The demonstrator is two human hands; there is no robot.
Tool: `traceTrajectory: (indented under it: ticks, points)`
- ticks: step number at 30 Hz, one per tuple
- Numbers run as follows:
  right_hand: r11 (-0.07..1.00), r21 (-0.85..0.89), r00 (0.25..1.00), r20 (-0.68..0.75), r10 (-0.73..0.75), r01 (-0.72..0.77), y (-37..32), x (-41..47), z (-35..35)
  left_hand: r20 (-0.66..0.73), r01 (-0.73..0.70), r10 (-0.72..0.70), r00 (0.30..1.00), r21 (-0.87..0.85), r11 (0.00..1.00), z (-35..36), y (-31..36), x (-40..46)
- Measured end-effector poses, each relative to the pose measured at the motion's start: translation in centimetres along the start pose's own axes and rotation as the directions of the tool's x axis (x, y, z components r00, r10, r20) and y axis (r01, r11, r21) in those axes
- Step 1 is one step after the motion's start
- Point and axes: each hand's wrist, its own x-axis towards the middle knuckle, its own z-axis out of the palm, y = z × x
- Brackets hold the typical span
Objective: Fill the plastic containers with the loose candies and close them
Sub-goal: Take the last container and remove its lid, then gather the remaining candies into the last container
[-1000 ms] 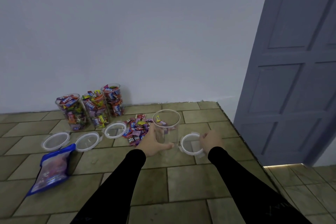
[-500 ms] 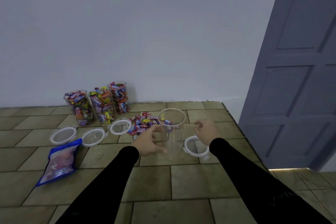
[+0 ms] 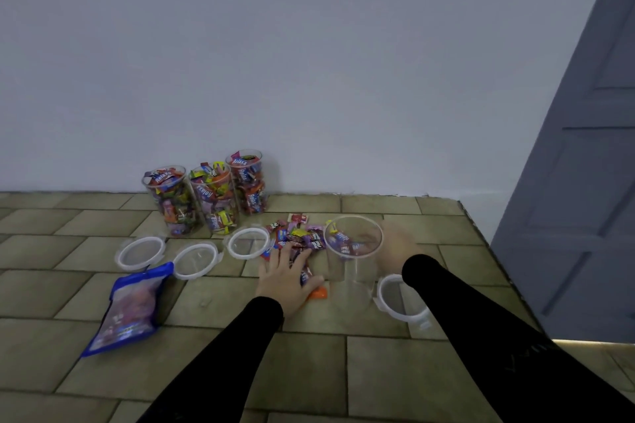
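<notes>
Candies (image 3: 302, 239) lie loose on the tiled floor (image 3: 206, 299), in a heap near the wall. The left hand (image 3: 287, 276) rests flat on the near side of the heap, fingers (image 3: 280, 256) straight and spread wide over the wrappers. Just right of the heap stands an open clear container (image 3: 354, 261), upright, with a few candies seen through its wall. The right hand (image 3: 395, 244) is at the container's far right side, too blurred to tell whether its fingers grip it. One lid (image 3: 400, 297) lies on the floor beside the container's base, under the right sleeve. Three filled containers (image 3: 209, 197) stand uncapped against the wall, with three more lids (image 3: 194, 259) in a row before them and a blue bag (image 3: 129, 309) lying flat nearer the person.
</notes>
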Motion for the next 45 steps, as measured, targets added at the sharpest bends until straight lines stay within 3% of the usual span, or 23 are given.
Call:
traceTrajectory:
  ticks: [6,12,16,23,28,32,39,45]
  points:
    - [0.999,0.0,0.998,-0.037,-0.054,0.054,0.5,5.3,2.1,0.003,-0.002,0.002,1.0,0.037,0.999,0.0,-0.1,2.6]
    - [0.888,-0.253,0.923,0.146,-0.357,0.384,-1.6,7.1,3.1,0.006,0.045,-0.045,0.999,-0.006,0.999,0.4,-0.7,5.2]
    - [0.886,-0.212,0.907,0.187,-0.377,0.412,-1.9,8.3,4.6,-0.027,0.068,-0.072,0.997,-0.141,0.988,0.7,-0.9,6.9]
    - [0.855,-0.203,0.87,0.251,-0.425,0.477,-2.9,11.7,5.6,-0.091,0.222,-0.252,0.963,-0.26,0.94,1.0,-0.4,9.6]
    - [0.85,-0.212,0.876,0.131,-0.464,0.482,-3.5,12.2,6.3,-0.213,0.18,-0.214,0.953,-0.17,0.969,1.5,-0.7,10.7]
    - [0.916,-0.098,0.915,0.16,-0.371,0.389,-4.0,11.9,5.8,-0.319,0.049,-0.091,0.943,-0.139,0.989,1.8,-1.3,11.0]
    - [0.94,-0.076,0.921,0.239,-0.306,0.332,-4.1,11.6,5.0,-0.161,0.012,-0.034,0.986,-0.139,0.99,1.2,-1.2,10.5]
    - [0.964,0.062,0.954,0.142,-0.264,0.258,-3.4,9.9,4.3,-0.181,-0.014,-0.036,0.983,-0.264,0.964,1.0,-1.2,10.1]
